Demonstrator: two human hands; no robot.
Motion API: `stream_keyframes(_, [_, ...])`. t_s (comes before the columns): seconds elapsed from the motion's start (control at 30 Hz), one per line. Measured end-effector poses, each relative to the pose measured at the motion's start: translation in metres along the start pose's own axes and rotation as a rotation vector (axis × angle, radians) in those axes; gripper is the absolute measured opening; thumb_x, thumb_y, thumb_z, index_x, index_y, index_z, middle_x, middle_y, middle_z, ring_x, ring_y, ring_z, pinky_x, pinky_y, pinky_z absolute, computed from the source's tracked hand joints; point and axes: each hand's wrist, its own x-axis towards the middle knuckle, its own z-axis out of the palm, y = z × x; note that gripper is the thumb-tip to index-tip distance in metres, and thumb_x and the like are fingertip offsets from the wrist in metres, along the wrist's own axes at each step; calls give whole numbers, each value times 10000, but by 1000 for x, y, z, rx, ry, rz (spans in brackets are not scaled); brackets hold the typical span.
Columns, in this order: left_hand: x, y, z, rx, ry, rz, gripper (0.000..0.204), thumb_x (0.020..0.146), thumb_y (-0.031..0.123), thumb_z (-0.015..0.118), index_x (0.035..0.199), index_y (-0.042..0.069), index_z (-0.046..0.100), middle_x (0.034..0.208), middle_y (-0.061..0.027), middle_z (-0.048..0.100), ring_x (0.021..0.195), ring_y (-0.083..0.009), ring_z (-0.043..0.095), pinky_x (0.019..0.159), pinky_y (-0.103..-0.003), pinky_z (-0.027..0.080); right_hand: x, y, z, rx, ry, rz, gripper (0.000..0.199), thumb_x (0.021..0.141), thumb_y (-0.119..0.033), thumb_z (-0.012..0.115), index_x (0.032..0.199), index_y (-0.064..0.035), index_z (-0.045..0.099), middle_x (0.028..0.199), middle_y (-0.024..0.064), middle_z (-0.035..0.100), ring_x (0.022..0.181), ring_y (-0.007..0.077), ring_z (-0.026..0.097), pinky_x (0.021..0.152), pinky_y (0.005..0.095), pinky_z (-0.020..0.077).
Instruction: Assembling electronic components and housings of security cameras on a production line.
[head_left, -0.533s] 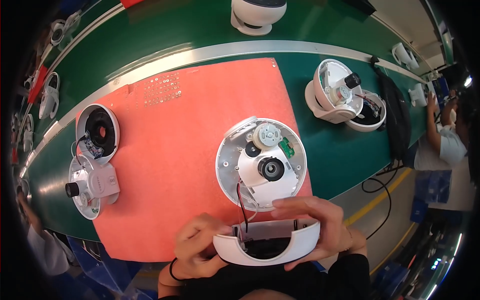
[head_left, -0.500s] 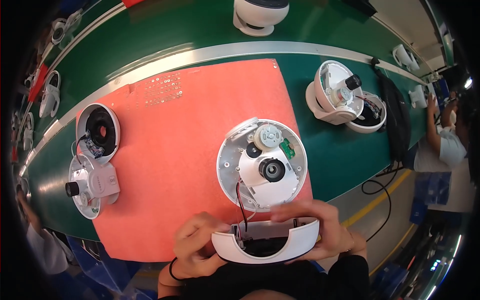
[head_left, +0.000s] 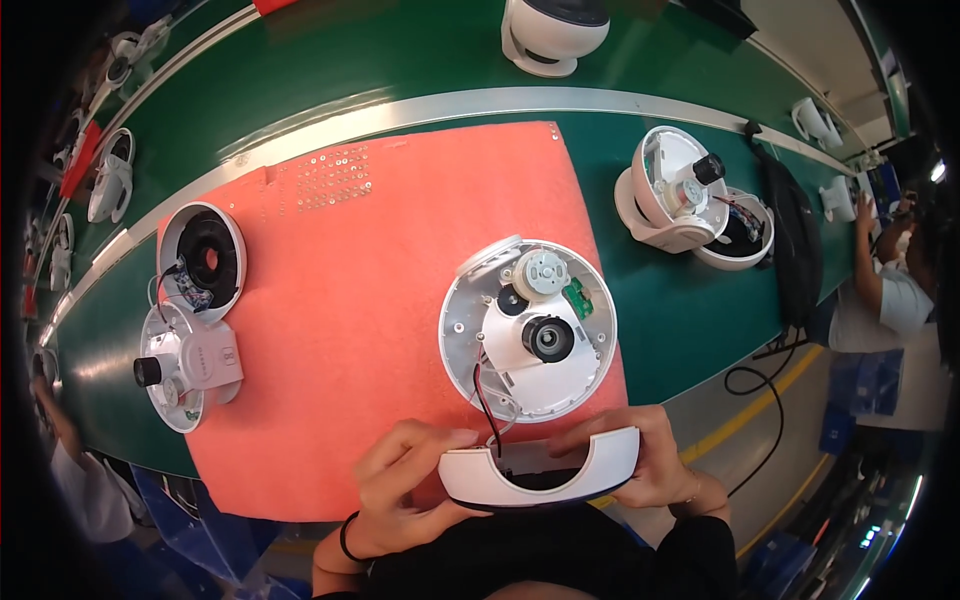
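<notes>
Both hands clamped on the white curved shell piece (head_left: 540, 475) at bottom centre: left hand (head_left: 400, 490) grips its left end, right hand (head_left: 645, 460) its right end. Red and black wires (head_left: 482, 400) run from it up to the open round base (head_left: 528, 328) on the orange mat (head_left: 350, 300), mid-frame. Another opened unit (head_left: 195, 310) sits at the mat's left edge.

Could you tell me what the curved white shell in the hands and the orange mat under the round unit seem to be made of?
Curved white shell, held by left hand and right hand: likely moulded plastic, smooth with a soft sheen along its rim. Orange mat: probably foam or felt, matte and slightly fuzzy, with a ragged edge.
</notes>
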Motion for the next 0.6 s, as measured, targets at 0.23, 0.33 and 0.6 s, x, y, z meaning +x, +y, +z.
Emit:
stream_keyframes(0.23, [-13, -10, 10, -98, -33, -154, 570, 639, 39, 739, 1151, -37, 500, 943, -151, 608, 805, -197, 612, 689, -284, 490, 0, -5, 1, 82, -167, 99, 577, 668, -12, 719, 1162, 5, 422, 1006, 182, 595, 916, 268, 611, 768, 332, 489])
stream_keyframes(0.33, [-15, -14, 8, -20, 51, 1, 424, 639, -86, 650, 1039, -32, 522, 926, -148, 626, 744, -186, 629, 625, -240, 509, 20, -21, 13, 91, -171, 36, 573, 687, 27, 684, 1192, 15, 412, 1027, 184, 590, 938, 265, 604, 779, 333, 485])
stream_keyframes(0.6, [-14, -12, 6, 4, 5, -72, 366, 629, -69, 642, 969, -30, 511, 905, -141, 635, 783, -197, 639, 662, -261, 517, 13, -19, 12, 122, -115, 129, 436, 642, 90, 597, 1072, 45, 548, 1058, 160, 599, 946, 228, 607, 773, 284, 479])
